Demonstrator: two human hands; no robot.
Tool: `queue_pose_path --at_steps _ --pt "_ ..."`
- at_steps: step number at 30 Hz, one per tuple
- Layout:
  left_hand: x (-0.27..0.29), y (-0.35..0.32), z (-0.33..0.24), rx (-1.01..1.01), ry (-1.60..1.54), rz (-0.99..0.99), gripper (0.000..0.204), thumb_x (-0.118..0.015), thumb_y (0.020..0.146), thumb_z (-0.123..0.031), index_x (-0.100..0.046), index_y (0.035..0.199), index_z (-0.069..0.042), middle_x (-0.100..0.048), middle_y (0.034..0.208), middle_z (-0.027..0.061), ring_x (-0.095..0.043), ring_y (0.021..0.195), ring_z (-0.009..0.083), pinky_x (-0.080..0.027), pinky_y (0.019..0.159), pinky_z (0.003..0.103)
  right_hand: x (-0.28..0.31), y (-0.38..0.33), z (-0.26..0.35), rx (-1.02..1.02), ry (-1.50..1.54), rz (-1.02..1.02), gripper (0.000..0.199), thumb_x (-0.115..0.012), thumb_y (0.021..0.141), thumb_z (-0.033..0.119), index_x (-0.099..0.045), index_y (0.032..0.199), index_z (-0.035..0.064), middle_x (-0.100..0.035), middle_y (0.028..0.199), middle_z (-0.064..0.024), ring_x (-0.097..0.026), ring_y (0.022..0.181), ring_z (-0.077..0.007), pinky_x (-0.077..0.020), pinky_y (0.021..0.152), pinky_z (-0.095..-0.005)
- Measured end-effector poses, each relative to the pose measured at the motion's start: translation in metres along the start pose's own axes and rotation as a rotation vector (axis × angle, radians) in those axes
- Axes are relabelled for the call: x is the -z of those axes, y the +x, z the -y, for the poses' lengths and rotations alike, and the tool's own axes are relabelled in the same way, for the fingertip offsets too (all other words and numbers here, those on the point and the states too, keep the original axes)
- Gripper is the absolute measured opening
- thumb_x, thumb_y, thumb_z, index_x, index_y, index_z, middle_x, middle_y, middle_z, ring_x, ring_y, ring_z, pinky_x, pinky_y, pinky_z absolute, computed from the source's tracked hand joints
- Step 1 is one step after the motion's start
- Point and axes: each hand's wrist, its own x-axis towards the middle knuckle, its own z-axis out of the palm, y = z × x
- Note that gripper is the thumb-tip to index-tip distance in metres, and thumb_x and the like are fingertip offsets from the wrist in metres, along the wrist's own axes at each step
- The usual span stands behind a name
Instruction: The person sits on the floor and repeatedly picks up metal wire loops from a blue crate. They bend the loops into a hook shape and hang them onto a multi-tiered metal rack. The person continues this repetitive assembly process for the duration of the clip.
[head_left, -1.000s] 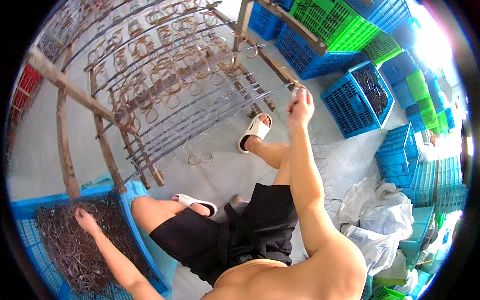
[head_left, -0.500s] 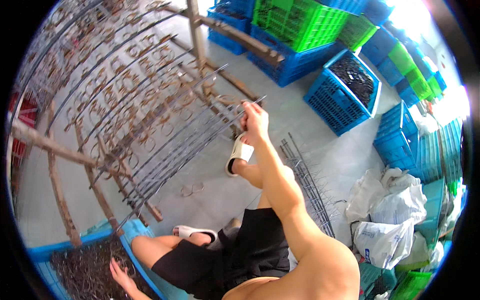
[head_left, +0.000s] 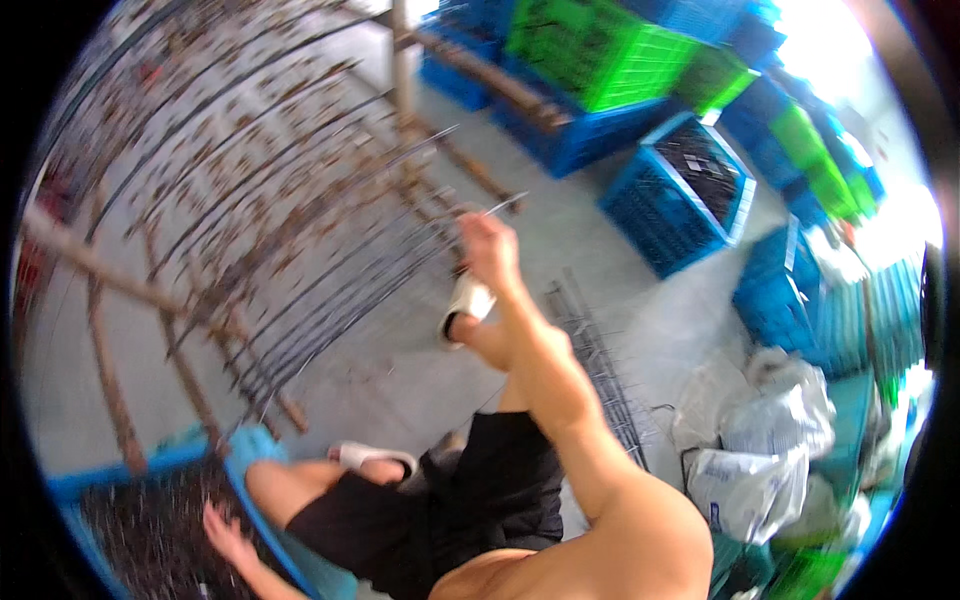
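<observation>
A thin metal rod (head_left: 500, 207) is pinched in the raised right hand (head_left: 487, 250), its long axis slanting up and away to the right, beside the rack of dark rods (head_left: 300, 250) left of that hand. The left hand (head_left: 228, 530) reaches down, fingers spread, into a blue crate (head_left: 255, 455) of dark rings. Blue and green crates (head_left: 600, 60) stack beyond the right hand; white sacks (head_left: 760, 440) lie right of the forearm.

Right hand (head_left: 490, 250) gripping thin rod (head_left: 503, 206) (blurred) — left hand (head_left: 226, 528) in blue crate (head_left: 255, 470)

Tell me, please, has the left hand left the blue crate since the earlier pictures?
No. The left hand stays inside the blue crate by the left knee, on the dark pieces.
</observation>
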Motion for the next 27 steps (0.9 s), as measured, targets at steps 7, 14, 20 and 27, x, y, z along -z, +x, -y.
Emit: queue_pose_path --at_steps 7,14,20,27 --pt "0.034 -0.031 -0.033 0.005 -0.267 -0.033 0.045 -0.046 0.095 -0.041 -0.047 0.131 -0.015 -0.053 0.106 0.0024 -0.045 0.073 0.0084 -0.039 0.066 0.023 -0.031 -0.003 0.013 0.217 -0.125 -0.017 0.021 -0.056 0.091 0.023 -0.061 0.087 0.0028 -0.046 0.056 0.0034 -0.042 0.045 -0.0052 -0.0351 0.041 -0.0231" --pt "0.036 -0.032 -0.021 -0.052 -0.41 0.149 0.047 -0.045 0.095 -0.04 -0.043 0.134 -0.014 -0.051 0.105 0.0019 -0.044 0.072 0.0085 -0.039 0.068 0.023 -0.023 0.005 0.008 0.235 -0.089 -0.106 0.024 -0.055 0.092 0.025 -0.064 0.097 0.0033 -0.047 0.054 0.0026 -0.044 0.044 -0.0056 -0.0362 0.041 -0.023" --pt "0.023 -0.038 -0.021 -0.04 -0.279 0.045 0.043 -0.047 0.095 -0.039 -0.049 0.126 -0.009 -0.054 0.093 0.0008 -0.044 0.066 0.0073 -0.037 0.058 0.021 -0.017 0.011 0.003 0.247 -0.127 -0.081 0.023 -0.054 0.092 0.025 -0.064 0.094 0.0033 -0.046 0.053 0.0025 -0.044 0.043 -0.006 -0.0361 0.041 -0.0239" --pt "0.017 -0.036 -0.02 -0.051 -0.272 0.0 0.041 -0.046 0.095 -0.038 -0.05 0.124 -0.009 -0.053 0.086 0.0003 -0.039 0.057 0.0069 -0.034 0.051 0.021 -0.035 -0.004 0.009 0.226 -0.054 -0.147 0.024 -0.054 0.092 0.024 -0.06 0.085 0.0022 -0.042 0.054 0.0031 -0.04 0.046 -0.0051 -0.0354 0.042 -0.0243"
